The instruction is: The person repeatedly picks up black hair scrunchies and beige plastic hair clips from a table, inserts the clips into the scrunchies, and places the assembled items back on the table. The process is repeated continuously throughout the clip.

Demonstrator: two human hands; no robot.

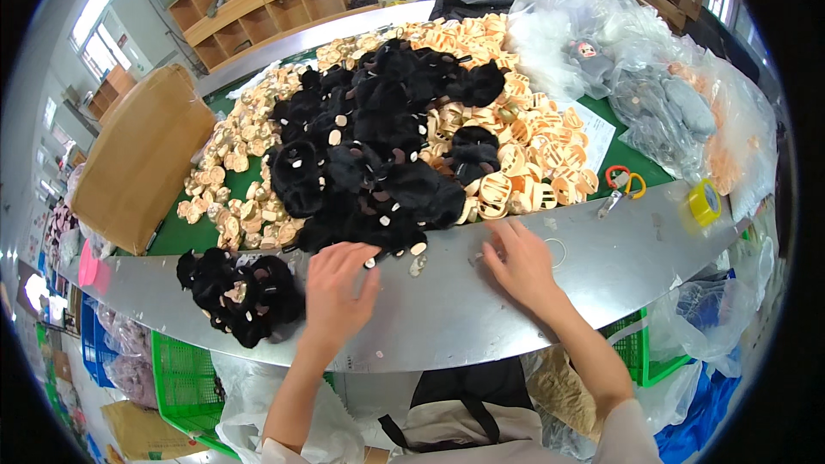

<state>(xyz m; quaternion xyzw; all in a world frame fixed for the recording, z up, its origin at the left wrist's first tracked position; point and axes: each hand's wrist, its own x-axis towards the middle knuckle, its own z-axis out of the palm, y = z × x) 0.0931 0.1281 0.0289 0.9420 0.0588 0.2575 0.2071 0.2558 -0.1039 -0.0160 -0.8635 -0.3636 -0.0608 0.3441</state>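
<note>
My left hand [337,283] reaches to the front edge of a heap of black plush skins [378,167] with small pale paws. Its fingertips touch or nearly touch the nearest skin, and the thumb stands apart from the fingers. Over the bare metal edge, just in front of some peach plastic shells [507,193], my right hand [522,262] is spread with nothing visible in it. A small beige-grey piece [418,265] lies between the hands. Left of my left hand sits a smaller cluster of black plush pieces [241,294].
A cardboard sheet [142,159] stands at the left. Peach-gold parts [249,129] surround the heap. At the right are orange-handled scissors [622,186], a yellow tape roll [705,202] and clear bags [662,77] of plush. Green crates [185,387] stand below the metal table edge [455,318].
</note>
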